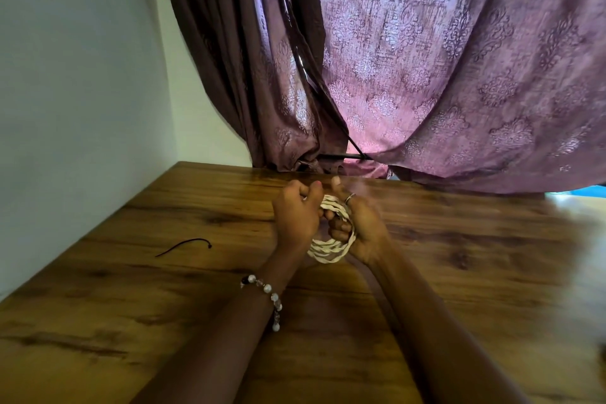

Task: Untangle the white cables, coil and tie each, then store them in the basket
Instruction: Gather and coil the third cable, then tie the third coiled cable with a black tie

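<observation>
A coil of white cable (329,248) hangs between both hands above the wooden table (164,272). My right hand (360,226) grips the coil's right side, its fingers curled through the loops. My left hand (296,213) is closed at the coil's upper left, fingers curled as if pinching something small there; what it pinches is hidden. A thin black tie (183,246) lies on the table to the left of my hands. No basket is in view.
A patterned purple curtain (442,75) hangs behind the table and drapes onto its far edge. A pale wall (65,75) runs along the table's left side. The right part of the table is blurred.
</observation>
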A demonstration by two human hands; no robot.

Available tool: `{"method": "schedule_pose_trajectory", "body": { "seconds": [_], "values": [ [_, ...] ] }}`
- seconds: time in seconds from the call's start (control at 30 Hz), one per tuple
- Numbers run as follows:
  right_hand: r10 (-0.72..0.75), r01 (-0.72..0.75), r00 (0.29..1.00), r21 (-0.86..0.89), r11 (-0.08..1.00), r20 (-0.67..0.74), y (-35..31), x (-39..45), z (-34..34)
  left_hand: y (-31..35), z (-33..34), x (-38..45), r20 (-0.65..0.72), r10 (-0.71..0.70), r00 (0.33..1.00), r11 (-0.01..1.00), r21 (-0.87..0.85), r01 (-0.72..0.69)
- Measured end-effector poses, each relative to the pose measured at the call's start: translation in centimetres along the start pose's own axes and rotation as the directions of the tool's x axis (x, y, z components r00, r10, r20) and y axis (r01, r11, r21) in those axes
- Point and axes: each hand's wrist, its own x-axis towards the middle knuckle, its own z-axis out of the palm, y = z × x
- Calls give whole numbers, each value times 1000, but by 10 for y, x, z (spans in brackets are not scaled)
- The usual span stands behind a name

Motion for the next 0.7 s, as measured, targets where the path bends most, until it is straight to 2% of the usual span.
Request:
{"method": "schedule_pose_trajectory", "body": {
  "seconds": [0.13, 0.23, 0.3, 0.37, 0.43, 0.57, 0.63, 0.7],
  "values": [
    [-131, 118, 981, -99, 988, -141, 0, -4, 9, -4, -2, 4, 14, -90, 996, 993, -78, 91],
    [-197, 167, 956, -149, 975, -217, 1, -5, 14, -2, -2, 5, 30, -216, 976, 968, -127, 218],
    [-197, 166, 951, -143, 976, -240, 1, -6, 16, 1, -2, 6, 90, -354, 931, 910, -196, 365],
    [-201, 172, 945, -130, 976, -256, 1, -6, 17, 4, -6, 6, 191, -485, 853, 808, -276, 521],
    [-194, 166, 946, -126, 978, -260, 2, -7, 19, 6, -12, 6, 248, -542, 803, 735, -324, 596],
    [-138, 114, 952, -99, 988, -274, 8, -3, 23, 3, -30, 6, 258, -549, 795, 736, -302, 607],
    [-112, 85, 956, -107, 991, -272, 12, 0, 23, -2, -47, 9, 238, -523, 818, 800, -195, 568],
    [-98, 68, 957, -113, 991, -275, 17, 3, 20, -6, -69, 14, 199, -420, 886, 903, -6, 429]
  ]
}}
